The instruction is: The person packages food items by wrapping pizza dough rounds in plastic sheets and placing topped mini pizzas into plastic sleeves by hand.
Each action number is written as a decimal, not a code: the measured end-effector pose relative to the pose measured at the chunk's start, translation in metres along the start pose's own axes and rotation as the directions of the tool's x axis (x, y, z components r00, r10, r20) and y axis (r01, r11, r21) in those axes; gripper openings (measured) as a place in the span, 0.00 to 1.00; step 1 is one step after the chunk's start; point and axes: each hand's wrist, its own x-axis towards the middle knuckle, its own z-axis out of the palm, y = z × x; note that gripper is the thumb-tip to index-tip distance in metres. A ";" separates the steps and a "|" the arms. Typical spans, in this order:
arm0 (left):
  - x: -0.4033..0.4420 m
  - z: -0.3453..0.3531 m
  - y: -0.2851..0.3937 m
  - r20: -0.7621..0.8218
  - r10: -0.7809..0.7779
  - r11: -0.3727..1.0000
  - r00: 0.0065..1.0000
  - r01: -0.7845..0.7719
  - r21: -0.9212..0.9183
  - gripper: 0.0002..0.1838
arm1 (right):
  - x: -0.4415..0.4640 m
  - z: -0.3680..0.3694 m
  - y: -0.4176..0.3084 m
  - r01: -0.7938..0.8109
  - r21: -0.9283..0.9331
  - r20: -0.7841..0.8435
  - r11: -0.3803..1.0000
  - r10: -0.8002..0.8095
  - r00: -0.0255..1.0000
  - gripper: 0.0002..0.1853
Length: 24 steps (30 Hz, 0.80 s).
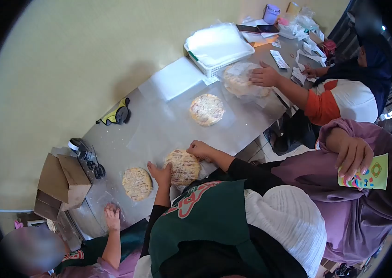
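Observation:
A round, flat pizza (184,167) with pale topping and brownish streaks lies at the table's near edge, between my hands. My left hand (160,175) grips its left rim, the thumb on the edge. At its upper right, my right hand (200,150) has curled fingers closed on the rim. A similar pizza (137,184) lies left of my left hand. Farther up, another pizza (206,110) sits with a whiter, crumbly topping. Clear plastic sheeting appears under and around these pizzas.
Nearby, co-workers' hands rest on the table (104,157) and on a plastic-wrapped pizza (240,81); another co-worker holds a colourful cup (367,173). White sheets fill a basket (219,48). Goggles (116,113), a tape dispenser (87,155) and a cardboard box (61,185) line the wall side.

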 end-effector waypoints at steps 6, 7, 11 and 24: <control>0.012 0.020 -0.039 0.032 -0.098 0.921 0.995 0.102 -0.377 0.51 | 0.045 -0.002 0.069 -0.074 0.708 0.247 0.702 -0.148 0.958 0.11; 0.011 0.019 -0.033 0.038 -0.102 0.918 0.994 0.108 -0.382 0.51 | 0.043 -0.001 0.067 -0.080 0.756 0.277 0.649 -0.207 0.938 0.13; 0.002 0.019 -0.019 0.068 -0.161 0.867 0.985 0.174 -0.467 0.51 | 0.030 0.003 0.059 -0.052 0.686 0.249 0.726 -0.166 0.954 0.16; -0.009 0.022 0.021 -0.018 -0.022 0.941 1.000 0.015 -0.339 0.50 | -0.008 -0.004 0.045 -0.198 0.832 0.445 0.519 -0.408 0.797 0.24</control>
